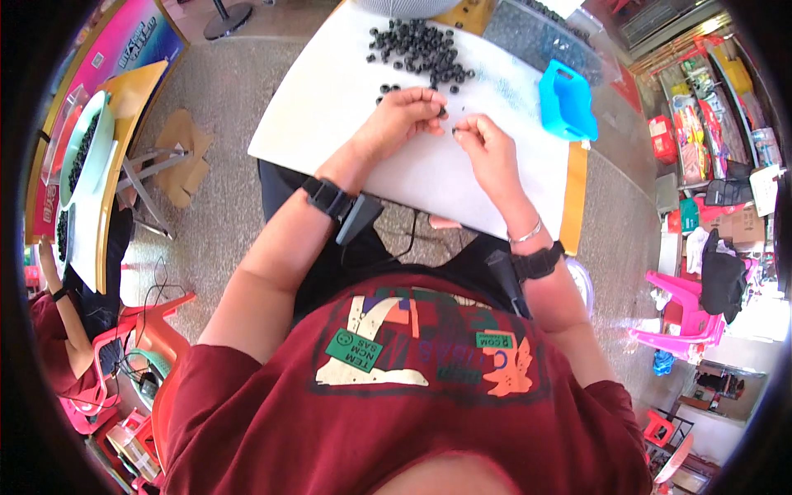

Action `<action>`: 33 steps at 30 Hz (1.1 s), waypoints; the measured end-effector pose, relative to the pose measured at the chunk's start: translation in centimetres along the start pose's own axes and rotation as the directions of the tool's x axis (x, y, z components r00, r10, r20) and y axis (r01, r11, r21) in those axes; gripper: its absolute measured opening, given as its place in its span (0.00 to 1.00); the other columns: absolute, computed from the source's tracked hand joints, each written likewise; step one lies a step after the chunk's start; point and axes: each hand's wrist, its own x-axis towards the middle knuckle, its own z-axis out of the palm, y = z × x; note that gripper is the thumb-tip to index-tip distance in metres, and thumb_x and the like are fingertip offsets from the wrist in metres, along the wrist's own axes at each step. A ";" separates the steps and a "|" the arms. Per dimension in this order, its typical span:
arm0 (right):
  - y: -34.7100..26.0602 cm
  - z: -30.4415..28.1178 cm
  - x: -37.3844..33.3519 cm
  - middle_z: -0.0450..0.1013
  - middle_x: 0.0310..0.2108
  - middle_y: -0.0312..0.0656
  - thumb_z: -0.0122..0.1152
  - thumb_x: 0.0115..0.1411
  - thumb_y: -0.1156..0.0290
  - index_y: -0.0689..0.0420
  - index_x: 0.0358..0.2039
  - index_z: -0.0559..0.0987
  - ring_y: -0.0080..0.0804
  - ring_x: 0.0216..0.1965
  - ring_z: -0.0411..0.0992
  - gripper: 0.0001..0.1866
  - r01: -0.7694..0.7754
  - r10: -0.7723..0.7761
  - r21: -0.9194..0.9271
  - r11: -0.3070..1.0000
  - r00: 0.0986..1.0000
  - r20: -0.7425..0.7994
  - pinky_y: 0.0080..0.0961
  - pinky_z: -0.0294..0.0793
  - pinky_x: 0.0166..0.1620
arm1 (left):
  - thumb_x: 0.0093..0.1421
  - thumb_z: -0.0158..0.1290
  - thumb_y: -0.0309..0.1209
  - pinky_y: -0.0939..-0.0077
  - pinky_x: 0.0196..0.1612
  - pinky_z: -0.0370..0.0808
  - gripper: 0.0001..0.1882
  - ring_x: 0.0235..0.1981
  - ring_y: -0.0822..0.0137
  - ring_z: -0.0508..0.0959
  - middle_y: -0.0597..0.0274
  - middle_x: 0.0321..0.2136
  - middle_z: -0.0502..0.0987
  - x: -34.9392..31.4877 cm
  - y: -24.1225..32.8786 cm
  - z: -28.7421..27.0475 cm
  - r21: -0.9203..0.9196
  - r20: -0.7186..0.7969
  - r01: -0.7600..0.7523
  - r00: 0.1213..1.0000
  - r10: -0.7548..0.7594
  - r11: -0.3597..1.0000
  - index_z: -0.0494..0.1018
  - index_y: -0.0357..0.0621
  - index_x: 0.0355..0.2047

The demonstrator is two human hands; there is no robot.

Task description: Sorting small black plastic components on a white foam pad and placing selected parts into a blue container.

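My left hand (400, 120) is closed above the white tabletop (322, 91), with a small round black piece (443, 111) pinched at its fingertips. Just to its right, my right hand (488, 148) has thumb and index finger pressed together. A tiny dark speck shows at those fingertips, too small to name. The two hands are close but apart. Beyond them lies a loose pile of small black ring-like pieces (421, 49), several with a hole showing. A few stray ones rest beside my left knuckles.
A bright blue plastic basket (568, 103) stands at the table's right side. Behind it is a clear bin (540, 41) holding dark pieces. At far left, another person's arm (70, 318) is beside a table with a pale green basin (87, 153) of black pieces. Pink stools (685, 309) stand right.
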 end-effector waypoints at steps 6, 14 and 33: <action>2.6 -1.0 1.5 0.74 0.27 0.40 0.63 0.53 0.77 0.59 0.32 0.78 0.28 0.28 0.71 0.05 0.029 -0.038 -0.052 0.998 0.984 -0.177 0.25 0.72 0.34 | 0.62 0.49 0.21 0.75 0.45 0.77 0.10 0.36 0.68 0.78 0.58 0.38 0.76 -0.1 0.2 0.4 0.018 -0.014 0.027 1.000 -0.027 0.999 0.73 0.32 0.44; 4.6 -1.7 3.0 0.74 0.27 0.37 0.65 0.49 0.76 0.54 0.29 0.78 0.38 0.31 0.70 0.06 0.130 -0.217 -0.441 0.888 0.964 -0.154 0.33 0.65 0.39 | 0.65 0.47 0.23 0.73 0.44 0.78 0.11 0.33 0.71 0.77 0.56 0.38 0.76 -0.2 0.5 0.5 -0.025 -0.005 0.041 0.999 -0.041 0.999 0.71 0.33 0.46; 6.6 -4.2 9.4 0.72 0.30 0.38 0.61 0.52 0.75 0.53 0.29 0.79 0.40 0.38 0.69 0.03 0.175 -0.296 -0.595 0.785 0.949 -0.110 0.37 0.65 0.42 | 0.66 0.45 0.25 0.72 0.43 0.78 0.11 0.32 0.72 0.76 0.58 0.36 0.76 -0.3 0.7 0.7 -0.010 -0.012 0.097 0.995 -0.097 0.995 0.71 0.35 0.46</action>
